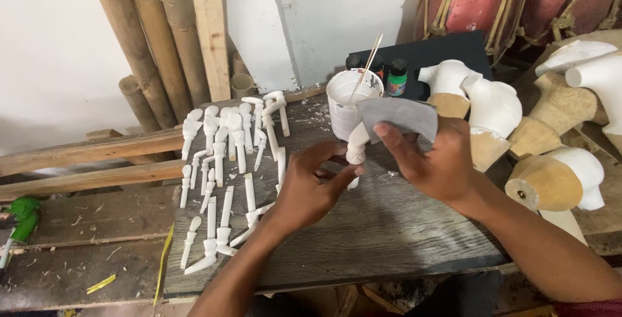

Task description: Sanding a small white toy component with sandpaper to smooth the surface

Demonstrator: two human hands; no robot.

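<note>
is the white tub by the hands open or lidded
Open: the white tub shows a bare round rim with no lid, and a thin stick leans out of it.

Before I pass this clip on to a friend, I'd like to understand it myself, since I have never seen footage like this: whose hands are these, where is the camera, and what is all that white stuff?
There is no machine here. The single picture comes from a camera worn on a person's head, looking down at their own two bare hands over a grey wooden board.

The left hand grips a small white-painted carved piece, standing upright. The right hand presses a grey sheet, probably sandpaper, against its top.

Just behind stands a white tub with a thin stick in it. To the left lie rows of small white carved parts. To the right are larger carved wooden forms, partly painted white. Bamboo poles lean against the wall.
</note>
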